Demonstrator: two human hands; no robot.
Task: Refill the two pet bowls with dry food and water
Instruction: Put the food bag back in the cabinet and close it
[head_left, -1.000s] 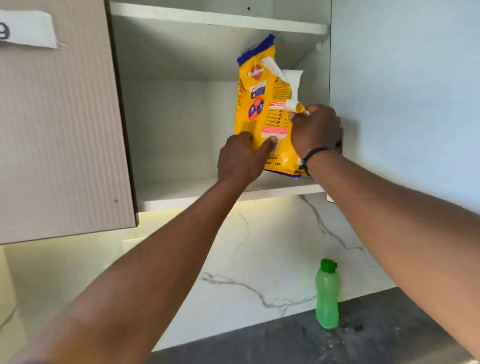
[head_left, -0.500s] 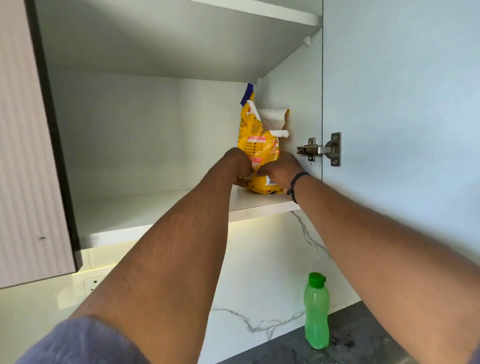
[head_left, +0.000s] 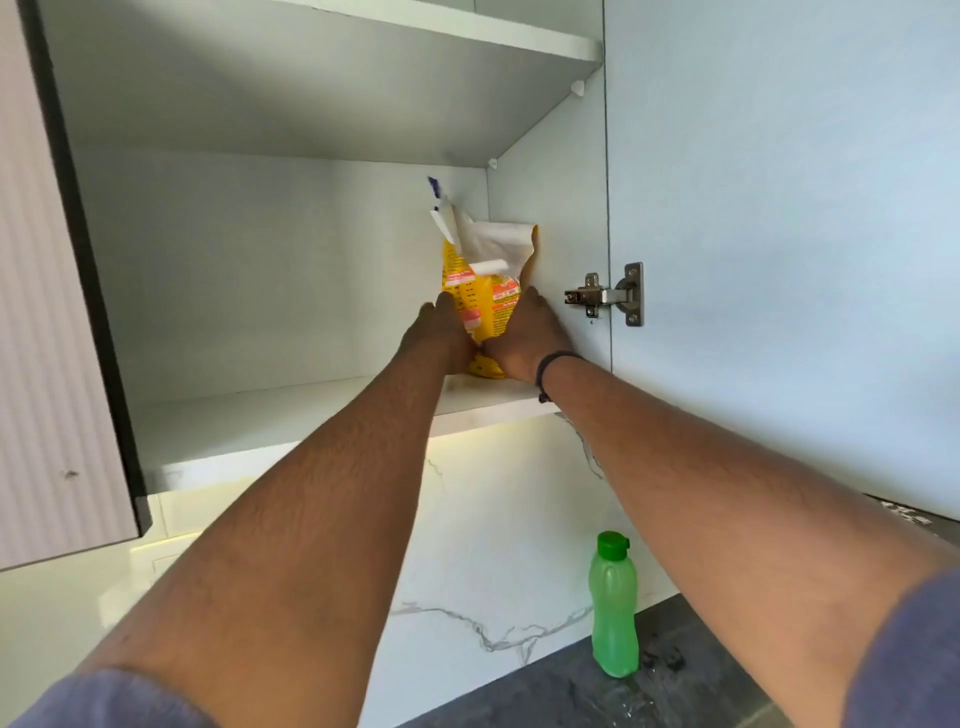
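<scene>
A white wall cupboard (head_left: 291, 249) stands open above a marble backsplash and a dark table (head_left: 649, 691), where a green bottle (head_left: 613, 608) stands upright. On the cupboard's lower shelf (head_left: 291, 421), far back in the right corner against the side wall, the yellow food bag (head_left: 480, 291) stands upright, its long axis vertical and its opened top folded over. Both arms reach up and forward to it. The left hand (head_left: 441, 338) lies against the bag's left side and the right hand (head_left: 524, 338) against its right, fingers fairly straight and pressing inward, so each grip is spread flat against the bag, not curled round it. The bag sits directly between the 2 palms, equally near both. No bowls are in view.
</scene>
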